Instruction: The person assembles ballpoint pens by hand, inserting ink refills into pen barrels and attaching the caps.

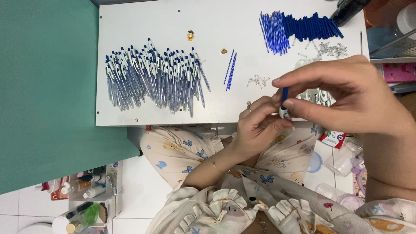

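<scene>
pen part (284, 100), one piece w/ a blue barrel and white tip end, sits upright between both hands just past the near edge of the white table (173, 17). right hand (346, 93) pinches its blue upper section betw thumb and fingers; left hand (256, 125) grips the white lower end w/ fingertips, a ring on one finger and a thin bracelet at the wrist. so both hands are clamped on that single piece. on the table's left side lies one big heap of assembled pens (154, 78), blue-and-white, too many and too overlapped to count. two loose blue refills (230, 69) lie near the middle, side by side. far edge: one pile of blue barrels (310, 27) and, touching it, one bundle of thin blue refills (273, 32), neither countable. small springs (258, 80) scattered in two patches, count unclear. two tiny figurine bits (190, 35) apart from each other. white clips (318, 96) partly hidden behind the right hand.
</scene>
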